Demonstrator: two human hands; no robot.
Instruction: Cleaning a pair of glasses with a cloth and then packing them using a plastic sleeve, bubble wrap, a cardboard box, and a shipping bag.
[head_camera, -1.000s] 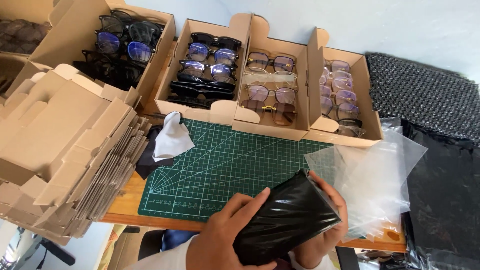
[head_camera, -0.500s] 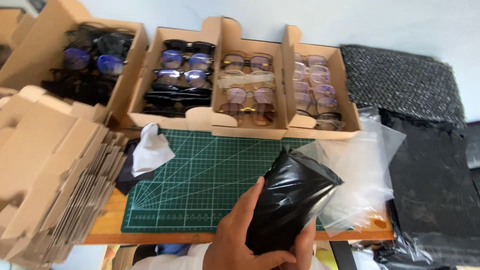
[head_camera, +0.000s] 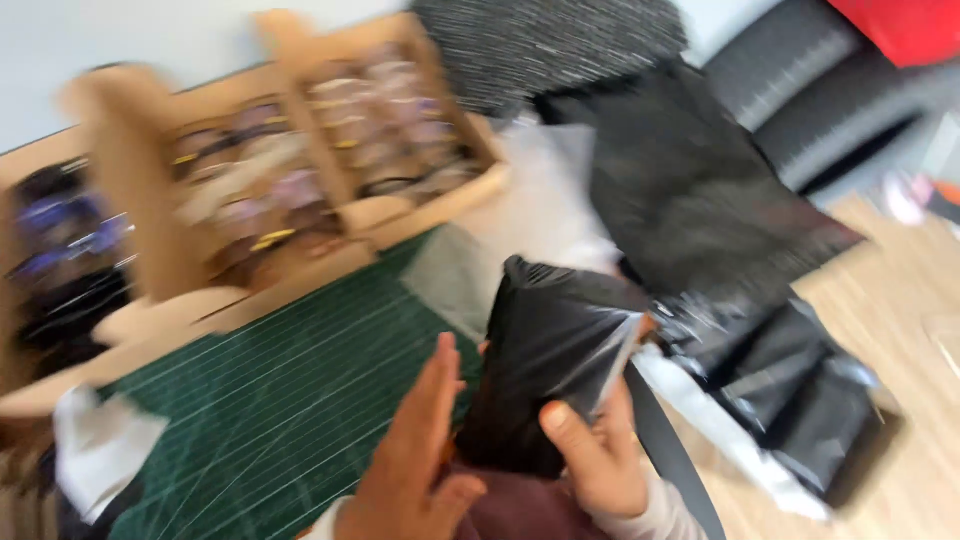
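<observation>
The right hand (head_camera: 595, 455) is gripping a black plastic bag (head_camera: 545, 365) from underneath, thumb wrapped over the front and fingers closed around its lower edge, so the bag is standing up in the air just over the near edge of the desk (head_camera: 130, 365). The left hand (head_camera: 415, 450) is sitting flat and open beside the bag, fingers stretched straight and together, palm facing the bag's side; I can't tell if it's actually touching or just next to it, since the whole shot is smeared with motion blur. The bag is hovering over the right end of the green cutting mat (head_camera: 270, 400), with a clear plastic sleeve (head_camera: 545, 215) lying behind it and a heap of more black bags (head_camera: 720, 260) spilling off to the right towards the wooden floor (head_camera: 900, 330). Behind the mat, cardboard trays of glasses (head_camera: 300, 180) are lined up, and a white cloth (head_camera: 95, 450) is lying at the left corner. My guess for doing this bit cleanly: keep the right-hand pinch low and firm so the slippery plastic isn't sliding out, use that flat left palm to steady or smooth the side instead of grabbing, and keep the bag over the mat rather than drifting towards the pile, where it'd be easy to lose track of it.
</observation>
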